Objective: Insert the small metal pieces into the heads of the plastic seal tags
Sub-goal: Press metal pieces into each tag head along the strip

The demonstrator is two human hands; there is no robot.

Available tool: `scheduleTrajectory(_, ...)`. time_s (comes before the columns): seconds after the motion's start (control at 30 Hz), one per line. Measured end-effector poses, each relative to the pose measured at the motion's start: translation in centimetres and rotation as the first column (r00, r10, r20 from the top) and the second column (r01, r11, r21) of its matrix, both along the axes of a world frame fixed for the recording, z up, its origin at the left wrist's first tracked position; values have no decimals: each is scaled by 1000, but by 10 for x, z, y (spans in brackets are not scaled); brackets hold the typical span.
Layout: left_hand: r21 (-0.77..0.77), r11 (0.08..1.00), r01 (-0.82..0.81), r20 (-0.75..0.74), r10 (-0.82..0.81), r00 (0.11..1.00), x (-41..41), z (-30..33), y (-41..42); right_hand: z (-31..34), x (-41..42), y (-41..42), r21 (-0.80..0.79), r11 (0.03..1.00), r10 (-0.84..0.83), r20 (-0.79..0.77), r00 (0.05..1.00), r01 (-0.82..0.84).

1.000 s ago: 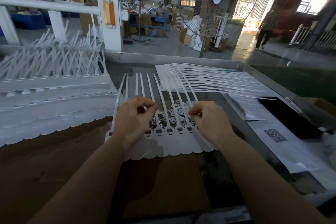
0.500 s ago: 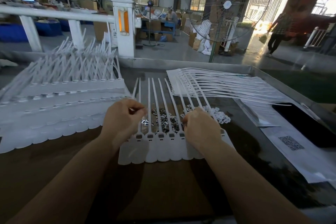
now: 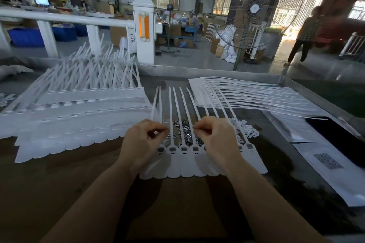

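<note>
- Presently your left hand (image 3: 142, 144) hovers over the left end of the strip of seal tags (image 3: 189, 165), fingers curled, thumb and forefinger pinched together; whether a metal piece sits between them cannot be told.
- Your right hand (image 3: 217, 140) sits over the strip's right half, fingertips likewise pinched; contents too small to make out.
- The strip lies flat on the brown table (image 3: 59, 193), heads (image 3: 184, 149) in a row just below your hands, straps running away from you.
- The small metal pieces (image 3: 185, 130) lie in a loose heap under the straps, between your two hands.
- White plastic clips (image 3: 245, 128) are piled just right of the heap.
- Stacked tag strips (image 3: 75, 116) lie to your left; a further fanned stack (image 3: 246, 96) lies far right.
</note>
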State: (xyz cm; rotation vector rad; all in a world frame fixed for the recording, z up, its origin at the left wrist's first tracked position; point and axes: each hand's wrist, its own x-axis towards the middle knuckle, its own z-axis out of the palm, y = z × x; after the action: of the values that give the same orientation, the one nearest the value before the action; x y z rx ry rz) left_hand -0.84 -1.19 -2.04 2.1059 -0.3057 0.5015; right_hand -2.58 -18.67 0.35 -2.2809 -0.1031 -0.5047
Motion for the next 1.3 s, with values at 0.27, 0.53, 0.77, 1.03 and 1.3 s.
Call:
scheduleTrajectory(0.27,33,992,124,-66,-122,990,-4,1,0,-17,0,18,221,961,170,-4,986,-165)
scheduleTrajectory(0.53,-13,986,164,-117,-164,979,-8,7,-1,-24,-2,22,213,944,247,53,968,-253)
scheduleTrajectory(0.77,-186,982,-45,-314,-16,949,-6,11,18,-28,-7,19,75,979,184,88,979,-191)
scheduleTrajectory(1.03,-216,974,-69,-472,-42,881,-11,21,35,-28,-9,18,-6,985,173,67,983,-173)
scheduleTrajectory(1.3,-133,991,11,-383,-61,922,-8,21,43,-29,-6,17,-24,985,172,71,983,-171)
